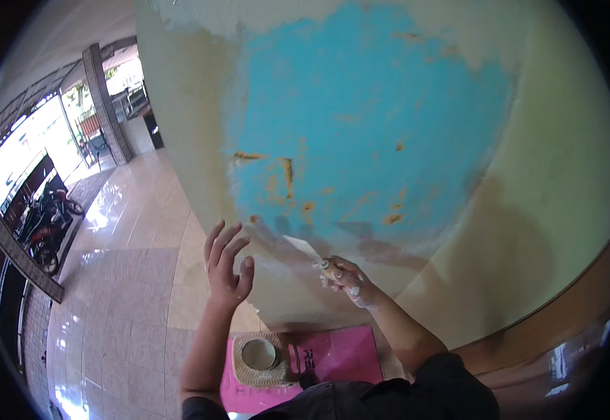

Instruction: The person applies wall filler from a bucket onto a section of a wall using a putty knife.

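The right hand (347,278) grips a putty knife (308,250), its flat pale blade pressed against the wall (361,126), where rough blue paint shows rusty chips above smooth cream filler. The left hand (227,262) hovers open, fingers spread. A round tub (258,355) sits on pink sheet (340,357) below.

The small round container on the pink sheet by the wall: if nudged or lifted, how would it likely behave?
The round container looks squat and wide, so it probably slides rather than tips. It is open-topped with pale contents showing, so a quick lift might spill. It sits on a pink sheet that looks thin and floppy, so a push may drag or wrinkle that sheet.
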### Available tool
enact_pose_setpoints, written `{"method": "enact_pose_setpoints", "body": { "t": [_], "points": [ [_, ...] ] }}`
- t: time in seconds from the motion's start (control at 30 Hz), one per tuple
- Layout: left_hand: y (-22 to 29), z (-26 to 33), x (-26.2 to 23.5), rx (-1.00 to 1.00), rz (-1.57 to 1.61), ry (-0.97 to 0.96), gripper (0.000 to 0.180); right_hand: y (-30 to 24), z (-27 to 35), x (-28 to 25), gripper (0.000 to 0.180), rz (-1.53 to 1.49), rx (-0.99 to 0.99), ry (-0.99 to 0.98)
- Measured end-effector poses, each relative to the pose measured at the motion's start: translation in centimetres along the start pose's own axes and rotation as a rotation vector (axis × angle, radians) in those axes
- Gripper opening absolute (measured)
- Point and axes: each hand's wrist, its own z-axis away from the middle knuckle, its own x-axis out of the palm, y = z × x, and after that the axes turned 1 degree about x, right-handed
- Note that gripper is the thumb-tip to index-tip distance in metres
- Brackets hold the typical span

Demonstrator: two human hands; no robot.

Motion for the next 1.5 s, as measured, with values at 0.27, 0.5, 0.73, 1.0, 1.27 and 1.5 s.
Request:
{"method": "enact_pose_setpoints", "body": {
  "t": [0.27,0.5,0.73,1.0,1.27,1.5],
  "points": [
    [5.0,-13.4,4.2,0.288,-0.350,-0.194,0.053,-13.8,5.9,-7.9,0.046,0.463,-0.594,0.513],
    [1.0,-15.7,7.8,0.312,-0.624,-0.033,0.058,-29.1,3.8,-11.8,0.047,1.290,-0.868,0.924],
    [1.6,-16.1,8.8,0.321,-0.666,-0.040,0.057,-35.0,-2.2,-15.6,0.045,1.540,-0.990,1.132],
    [0.9,-15.9,8.7,0.294,-0.632,-0.007,0.056,-24.0,0.1,-16.4,0.040,1.444,-0.917,1.137],
    [0.8,-16.0,9.0,0.309,-0.568,-0.018,0.059,-37.7,-7.9,-8.7,0.038,1.541,-0.910,1.244],
    [0.1,-15.4,8.4,0.316,-0.574,0.039,0.058,-23.1,-4.7,-11.3,0.040,1.584,-0.775,1.206]
  ]
}}
